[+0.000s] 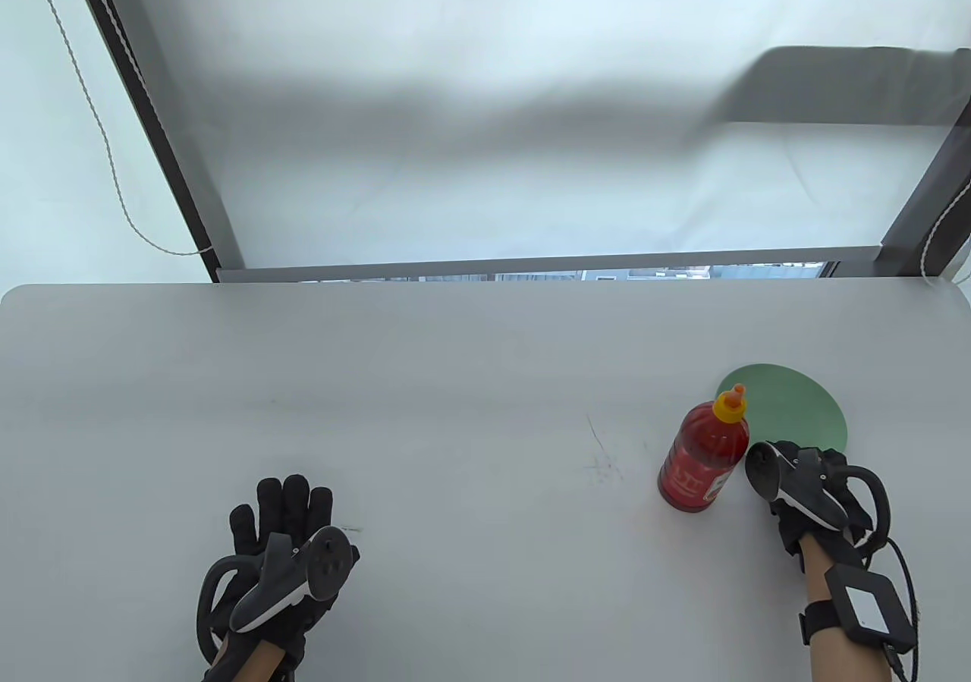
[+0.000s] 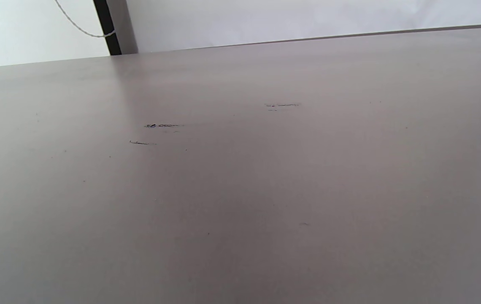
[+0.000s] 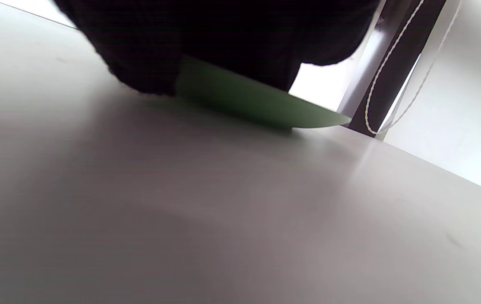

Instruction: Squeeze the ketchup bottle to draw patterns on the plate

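Standing beside right hand [image 1: 808,496] (left): ketchup bottle [image 1: 702,458]

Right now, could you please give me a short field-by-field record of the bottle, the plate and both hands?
bottle: red ketchup bottle, orange cap, upright on the table
plate: green plate, flat, behind the bottle, no ketchup visible
right hand: right hand beside the bottle; contact unclear
left hand: left hand flat on table, fingers extended, holding nothing

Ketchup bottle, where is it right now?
In the table view the ketchup bottle stands on the table's right side, in front of the green plate, just left of the right hand.
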The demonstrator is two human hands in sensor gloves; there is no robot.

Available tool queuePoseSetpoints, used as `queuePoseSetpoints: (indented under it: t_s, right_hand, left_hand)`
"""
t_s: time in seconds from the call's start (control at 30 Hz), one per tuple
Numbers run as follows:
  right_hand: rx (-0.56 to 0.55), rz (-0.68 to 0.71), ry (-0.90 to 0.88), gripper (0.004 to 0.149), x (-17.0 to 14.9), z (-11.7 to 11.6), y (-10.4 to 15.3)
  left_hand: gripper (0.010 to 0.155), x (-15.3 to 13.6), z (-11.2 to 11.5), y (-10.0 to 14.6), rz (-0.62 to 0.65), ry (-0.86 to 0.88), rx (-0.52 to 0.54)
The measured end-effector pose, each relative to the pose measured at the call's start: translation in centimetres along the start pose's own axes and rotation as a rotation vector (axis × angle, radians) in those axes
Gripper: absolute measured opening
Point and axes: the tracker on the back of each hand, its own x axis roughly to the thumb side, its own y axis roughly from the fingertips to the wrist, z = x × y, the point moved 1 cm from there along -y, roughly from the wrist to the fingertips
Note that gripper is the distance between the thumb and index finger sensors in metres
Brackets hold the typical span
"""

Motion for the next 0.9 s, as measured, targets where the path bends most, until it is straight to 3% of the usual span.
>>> queuePoseSetpoints:
  t_s: [0.17, 0.53, 0.9]
  right_hand:
    - [-0.080, 0.053, 0.079, 0.043, 0.1, 0.6, 0.5]
    - [-0.224, -0.023, 0.043, 0.042, -1.3, 3.8, 3.1]
    - [-0.198, -0.015, 0.008, 0.042, -3.6, 8.0, 9.8]
  left_hand:
    - [0.079, -0.1, 0.0, 0.0, -0.003, 0.006, 0.006]
    - [0.079, -0.3, 0.0, 0.2, -0.031, -0.001, -0.001]
    - [0.078, -0.5, -0.3, 0.3, -0.045, 0.012, 0.018]
